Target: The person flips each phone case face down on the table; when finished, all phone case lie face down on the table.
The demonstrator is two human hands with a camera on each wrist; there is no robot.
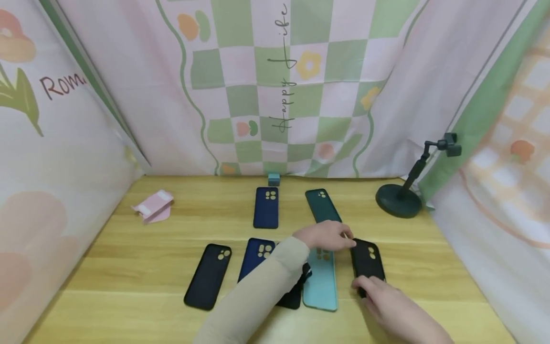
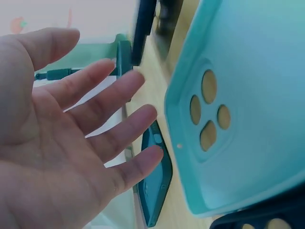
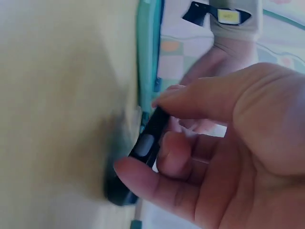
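My right hand (image 1: 388,298) pinches the near end of a black phone case (image 1: 368,263), thumb and fingers at its edge. In the right wrist view the black case (image 3: 153,126) is tilted off the table between the fingertips. Stretched across to the right, my left hand (image 1: 328,235) has its fingertips close to the far end of that case; its fingers are spread and loosely bent in the left wrist view. Beneath the left wrist lies a turquoise phone case (image 1: 321,286), partly covered. A dark green phone case (image 1: 322,205) lies just beyond the left hand.
My left forearm partly covers a blue phone case (image 1: 251,260) and another black one (image 1: 293,300). Farther off lie a second blue case (image 1: 266,210), a small blue block (image 1: 273,179) and a pink folded piece (image 1: 154,205). A black case (image 1: 208,277) lies left; a black stand (image 1: 399,200) stands back right.
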